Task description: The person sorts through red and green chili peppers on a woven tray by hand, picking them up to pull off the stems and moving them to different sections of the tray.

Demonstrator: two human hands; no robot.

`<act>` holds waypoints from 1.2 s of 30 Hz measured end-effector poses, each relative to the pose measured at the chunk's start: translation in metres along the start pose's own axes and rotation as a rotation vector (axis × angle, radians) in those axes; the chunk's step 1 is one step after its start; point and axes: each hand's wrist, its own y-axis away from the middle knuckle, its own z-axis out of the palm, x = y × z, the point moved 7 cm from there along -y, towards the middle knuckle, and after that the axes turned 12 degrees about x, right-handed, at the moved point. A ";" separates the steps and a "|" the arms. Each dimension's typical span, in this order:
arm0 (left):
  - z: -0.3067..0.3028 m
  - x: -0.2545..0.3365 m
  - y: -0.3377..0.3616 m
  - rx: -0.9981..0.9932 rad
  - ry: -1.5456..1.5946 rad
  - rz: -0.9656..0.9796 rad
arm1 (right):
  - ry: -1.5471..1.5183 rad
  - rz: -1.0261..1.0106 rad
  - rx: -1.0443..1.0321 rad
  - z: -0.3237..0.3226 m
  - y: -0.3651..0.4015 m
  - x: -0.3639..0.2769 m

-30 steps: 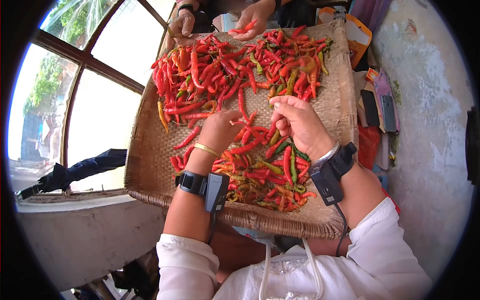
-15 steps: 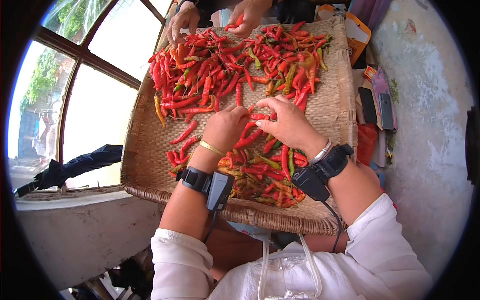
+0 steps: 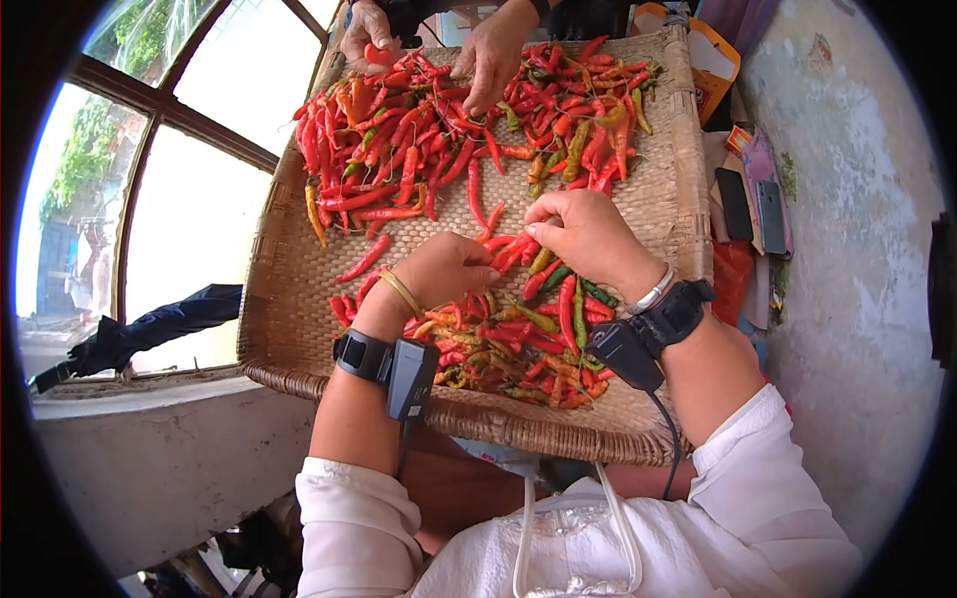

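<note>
Our left hand and right hand pinch red chilies above the woven tray; a hard tug might fling some off.

A white blouse with short gathered sleeves and two white cords down its front. Out from the blouse, behind the left hand, sit a black strap with a grey box and a gold bangle. Behind the right hand are a matching box, a silver bangle and a black cable leading back to the blouse.
</note>
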 end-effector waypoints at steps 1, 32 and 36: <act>-0.003 -0.006 -0.001 0.022 0.034 -0.046 | -0.002 0.000 0.000 -0.002 -0.002 -0.001; -0.019 -0.008 0.002 0.106 0.179 -0.066 | 0.196 -0.084 -0.104 0.009 0.002 -0.003; -0.028 -0.016 0.003 0.080 0.314 -0.144 | 0.307 -0.102 -0.093 0.008 0.004 -0.004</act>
